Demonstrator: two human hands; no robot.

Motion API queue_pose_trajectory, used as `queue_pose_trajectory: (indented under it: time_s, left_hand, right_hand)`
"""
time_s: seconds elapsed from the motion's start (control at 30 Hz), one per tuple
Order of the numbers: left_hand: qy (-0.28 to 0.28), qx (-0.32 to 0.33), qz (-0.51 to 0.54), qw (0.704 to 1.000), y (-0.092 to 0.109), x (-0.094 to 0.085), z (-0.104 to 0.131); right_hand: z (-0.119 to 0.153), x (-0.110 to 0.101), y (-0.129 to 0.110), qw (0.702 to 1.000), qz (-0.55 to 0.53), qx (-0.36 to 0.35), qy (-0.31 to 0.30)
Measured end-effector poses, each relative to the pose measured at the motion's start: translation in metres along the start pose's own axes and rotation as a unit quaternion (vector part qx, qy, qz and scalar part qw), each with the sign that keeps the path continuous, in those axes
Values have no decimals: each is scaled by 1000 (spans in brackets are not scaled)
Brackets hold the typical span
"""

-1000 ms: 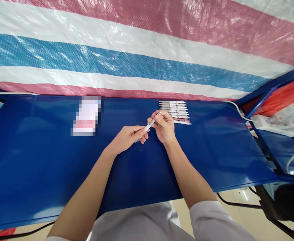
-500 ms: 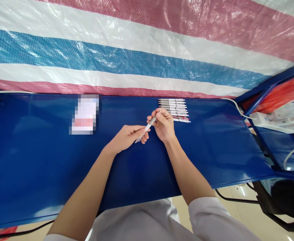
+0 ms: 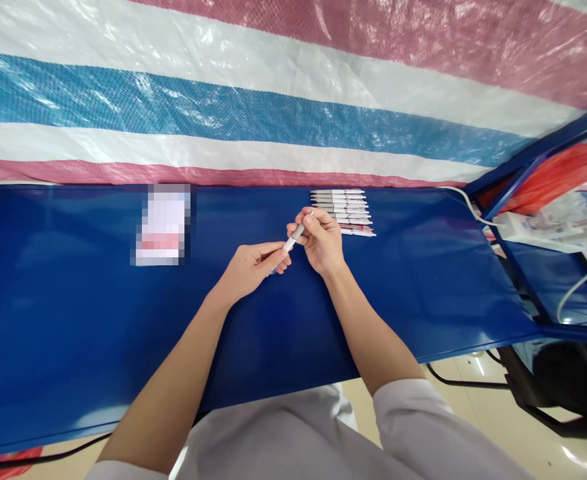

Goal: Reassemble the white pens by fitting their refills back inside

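A white pen (image 3: 289, 244) with a grey grip is held between my two hands over the blue table (image 3: 283, 333), slanting up to the right. My left hand (image 3: 253, 269) is closed around its lower part, with the thumb along the barrel. The fingertips of my right hand (image 3: 323, 243) pinch its upper, tip end. Behind the right hand lies a row of similar pens (image 3: 348, 203), side by side, white with grey grips, and one shows red. My right hand hides part of the nearest ones.
A blurred-out white and red rectangle (image 3: 161, 227) lies on the table to the left. Striped plastic sheeting (image 3: 273, 120) hangs along the back edge. At the right, a white power strip (image 3: 538, 230) with a cable sits by the blue metal frame, beside a red bag (image 3: 563, 177).
The view has shifted slightly. Both hands still hold the pen; my left hand now covers more of its lower end.
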State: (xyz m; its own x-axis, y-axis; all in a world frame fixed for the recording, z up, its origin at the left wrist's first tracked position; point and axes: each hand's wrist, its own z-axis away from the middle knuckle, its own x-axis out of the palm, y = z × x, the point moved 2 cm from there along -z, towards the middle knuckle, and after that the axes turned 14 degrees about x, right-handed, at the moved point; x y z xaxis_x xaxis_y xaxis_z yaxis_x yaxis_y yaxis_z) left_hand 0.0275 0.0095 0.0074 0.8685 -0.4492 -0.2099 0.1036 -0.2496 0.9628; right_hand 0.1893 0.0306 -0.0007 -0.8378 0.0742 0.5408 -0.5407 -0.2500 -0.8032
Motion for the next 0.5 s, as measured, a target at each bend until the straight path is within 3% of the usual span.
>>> queue_pose_trajectory:
  time_s: [0.5]
  left_hand:
    - [34, -18, 13, 999, -3, 3, 0]
  right_hand:
    - [0, 1, -1, 999, 24, -3, 24]
